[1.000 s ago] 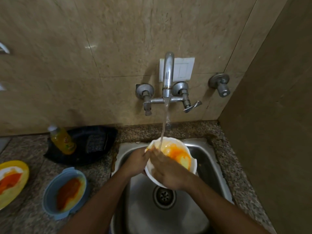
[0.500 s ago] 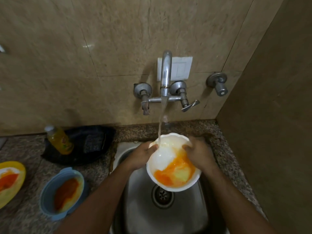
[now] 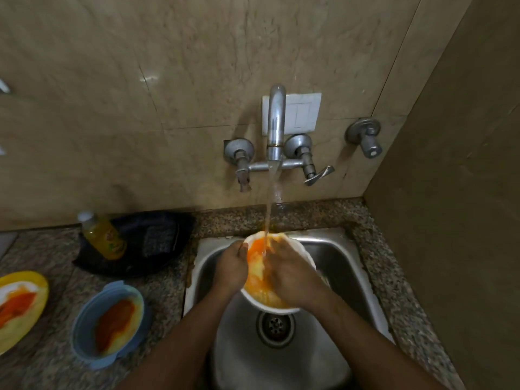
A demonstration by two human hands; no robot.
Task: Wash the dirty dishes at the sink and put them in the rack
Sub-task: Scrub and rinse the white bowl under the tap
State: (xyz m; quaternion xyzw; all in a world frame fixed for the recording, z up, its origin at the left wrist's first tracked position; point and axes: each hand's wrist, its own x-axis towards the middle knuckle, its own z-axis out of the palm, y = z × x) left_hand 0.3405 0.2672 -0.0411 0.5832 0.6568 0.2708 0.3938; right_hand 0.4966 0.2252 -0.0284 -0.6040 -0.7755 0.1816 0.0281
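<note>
Orange sauce smears the inside of the white bowl (image 3: 277,304), which sits over the steel sink (image 3: 346,266) right under the running stream from the tap (image 3: 276,122). The left hand (image 3: 232,270) grips the bowl's left rim, fingers curled over its edge. The right hand (image 3: 292,278) lies inside the bowl with its palm down against the mess, rubbing by the look of it; whether its fingers are flat or curled I cannot tell, since only the back of the hand shows.

The task looks to be at its early part. This bowl is wet and under water, yet plenty of orange clings to it, so it is not clean. No soap or sponge shows on it. On the stone surface (image 3: 168,291) to the left, two more dishes wait unwashed: a blue bowl (image 3: 108,323) with a red-orange streak in it, and a yellow plate (image 3: 19,308) at the frame's edge, also smeared. A bottle of yellow liquid (image 3: 102,235) stands beside a dark pan (image 3: 146,243) near the wall. No rack is in view, so nothing can be counted as put away.
</note>
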